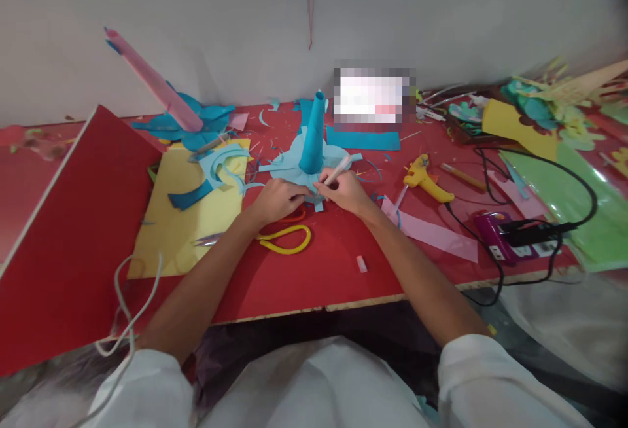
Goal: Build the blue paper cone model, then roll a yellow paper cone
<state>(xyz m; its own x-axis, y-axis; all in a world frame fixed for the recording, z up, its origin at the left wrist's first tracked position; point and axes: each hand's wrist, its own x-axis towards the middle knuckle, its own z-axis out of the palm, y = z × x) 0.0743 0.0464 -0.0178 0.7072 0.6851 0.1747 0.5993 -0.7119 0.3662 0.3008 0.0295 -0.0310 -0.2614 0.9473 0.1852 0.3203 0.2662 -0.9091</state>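
A darker blue paper cone (pixel 313 137) stands upright at the middle of a light blue paper base (pixel 284 160) with strips at its edges. The fingers of my left hand (pixel 280 200) are closed at the base's front edge; the fingertips press on the paper there. My right hand (pixel 346 191) grips a slim whitish pen-like stick (pixel 338 167) that tilts up to the right. Its fingertips also touch the base's front, close to the left fingertips. Just below my left hand lie scissors with yellow handles (pixel 287 242).
To the right are a yellow glue gun (pixel 426 179), a pink paper strip (pixel 436 238), a purple power box (pixel 505 238) with black cables, and a small eraser-like block (pixel 362 264). Leftward are yellow paper (pixel 186 238), a pink-stemmed paper piece (pixel 157 84) and a red board (pixel 88 218).
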